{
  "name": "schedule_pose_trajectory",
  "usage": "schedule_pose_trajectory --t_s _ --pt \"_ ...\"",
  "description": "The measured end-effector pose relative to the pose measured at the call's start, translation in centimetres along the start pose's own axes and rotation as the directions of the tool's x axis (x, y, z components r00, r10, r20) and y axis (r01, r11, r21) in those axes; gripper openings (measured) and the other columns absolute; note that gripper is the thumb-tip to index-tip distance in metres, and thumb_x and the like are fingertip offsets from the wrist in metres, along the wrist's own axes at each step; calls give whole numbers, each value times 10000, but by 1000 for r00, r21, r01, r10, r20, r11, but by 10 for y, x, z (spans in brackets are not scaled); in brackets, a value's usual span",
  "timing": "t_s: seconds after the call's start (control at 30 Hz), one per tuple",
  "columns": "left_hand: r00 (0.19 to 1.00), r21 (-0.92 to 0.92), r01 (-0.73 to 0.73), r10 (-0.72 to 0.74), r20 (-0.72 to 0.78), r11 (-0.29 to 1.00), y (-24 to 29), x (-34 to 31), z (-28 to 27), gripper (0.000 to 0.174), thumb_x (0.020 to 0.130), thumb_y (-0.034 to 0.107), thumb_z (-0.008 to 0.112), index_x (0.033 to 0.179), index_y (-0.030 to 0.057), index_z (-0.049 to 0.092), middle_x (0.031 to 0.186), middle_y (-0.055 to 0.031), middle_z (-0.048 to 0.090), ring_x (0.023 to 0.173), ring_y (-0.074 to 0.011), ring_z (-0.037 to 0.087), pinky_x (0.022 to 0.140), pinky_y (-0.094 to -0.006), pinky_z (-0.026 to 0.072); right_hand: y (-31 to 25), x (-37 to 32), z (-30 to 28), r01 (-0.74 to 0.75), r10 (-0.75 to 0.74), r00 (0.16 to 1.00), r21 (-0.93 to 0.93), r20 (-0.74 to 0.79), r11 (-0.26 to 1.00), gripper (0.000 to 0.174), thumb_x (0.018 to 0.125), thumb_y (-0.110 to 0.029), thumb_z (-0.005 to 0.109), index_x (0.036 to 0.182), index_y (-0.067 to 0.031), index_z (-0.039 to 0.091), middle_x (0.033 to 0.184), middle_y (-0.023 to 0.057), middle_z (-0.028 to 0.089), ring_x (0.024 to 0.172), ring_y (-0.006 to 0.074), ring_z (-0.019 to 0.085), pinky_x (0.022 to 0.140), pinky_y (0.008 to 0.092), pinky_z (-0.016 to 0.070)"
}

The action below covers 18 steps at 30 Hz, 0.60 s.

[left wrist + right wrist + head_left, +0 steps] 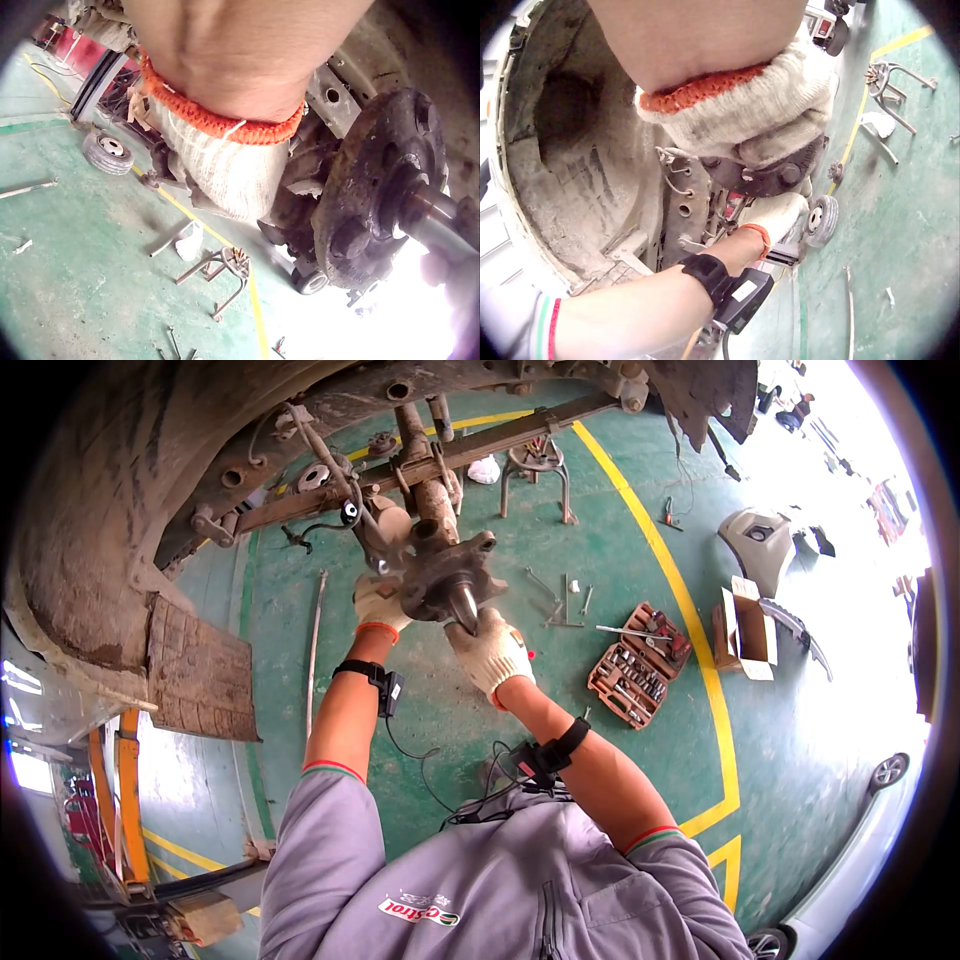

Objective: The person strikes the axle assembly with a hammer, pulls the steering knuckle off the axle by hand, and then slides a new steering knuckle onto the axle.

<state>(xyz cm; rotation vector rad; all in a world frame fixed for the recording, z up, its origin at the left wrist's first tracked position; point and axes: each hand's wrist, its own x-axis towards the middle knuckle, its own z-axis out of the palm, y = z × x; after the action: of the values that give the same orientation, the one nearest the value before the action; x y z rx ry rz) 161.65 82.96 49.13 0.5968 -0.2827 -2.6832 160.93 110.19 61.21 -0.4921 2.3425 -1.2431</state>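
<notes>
A rusty steering knuckle (432, 582) with a round, bolted flange sits at the end of the axle beam (430, 500) in the head view. Its bare metal spindle (461, 602) points back toward the person. My right hand (492, 652), in a cream knitted glove with an orange cuff, grips the spindle end. On the other side, my left hand (380, 605), gloved alike, reaches in behind the flange (360, 202). The left fingers are hidden there, so I cannot tell how they lie on the knuckle.
A brown socket set case (640, 665) lies unfolded on the green floor, with loose tools (565, 600) nearby. Beyond them stand a stool (535, 465) and an open carton (745, 630). The dirty wheel arch (110, 500) hangs close at the left. A long bar (316, 650) lies below.
</notes>
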Motion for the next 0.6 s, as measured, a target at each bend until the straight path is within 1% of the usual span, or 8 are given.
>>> schedule_pose_trajectory --t_s 0.1,0.13,0.17,0.23,0.27,0.33,0.43,0.6 --pt "1000 31 -12 12 4 999 1 1 -2 313 882 405 617 986 116 556 955 -3 556 951 -166 531 924 -372 420 1 0 0 3 -4 1000 16 8 1000 526 907 -439 642 1041 71 635 860 287 698 887 413 725 792 450 546" --pt "1000 68 -26 25 19 997 1 2 -3 298 880 399 629 964 121 560 927 7 561 929 -154 537 912 -362 426 1 0 -1 5 -5 1000 8 29 1000 526 917 -448 621 1067 57 615 896 300 699 910 447 711 805 476 547" --pt "996 182 -75 66 52 980 2 4 -5 285 878 392 642 941 125 565 899 18 567 907 -142 543 899 -352 432 1 0 -2 6 -6 999 -1 49 1000 527 926 -457 599 1093 43 595 931 312 700 932 481 696 819 501 547" --pt "978 459 -205 161 134 865 0 3 0 263 874 379 666 895 134 574 844 38 577 862 -118 555 875 -332 444 0 0 -2 5 -5 1000 5 29 1000 531 915 -449 621 1065 61 614 897 302 701 918 451 710 812 478 546" --pt "989 414 -151 135 67 898 -1 0 1 254 872 373 678 872 139 578 816 48 582 840 -106 561 863 -321 450 0 0 -2 3 -3 1000 9 10 1000 536 904 -441 642 1037 79 634 863 292 702 903 422 723 806 455 546" --pt "987 -49 35 -42 -158 998 -8 -22 27 224 920 353 605 880 136 571 863 25 587 897 -132 558 904 -348 452 0 0 -2 4 -4 1000 5 10 1000 539 904 -442 644 1036 80 635 862 291 703 903 422 724 807 455 546" --pt "993 -28 41 -44 -109 999 -4 -16 18 205 972 309 481 887 138 554 944 -14 579 968 -179 530 992 -397 432 1 0 -1 2 -2 1000 10 12 1000 543 904 -445 645 1033 82 635 859 288 705 898 422 726 806 454 548" --pt "996 -85 32 -39 -76 996 1 0 3 181 979 290 481 864 164 544 920 2 560 953 -166 520 1007 -390 409 3 2 -1 11 -11 999 1 44 1000 529 921 -452 611 1088 50 607 903 304 703 898 469 709 808 496 556"
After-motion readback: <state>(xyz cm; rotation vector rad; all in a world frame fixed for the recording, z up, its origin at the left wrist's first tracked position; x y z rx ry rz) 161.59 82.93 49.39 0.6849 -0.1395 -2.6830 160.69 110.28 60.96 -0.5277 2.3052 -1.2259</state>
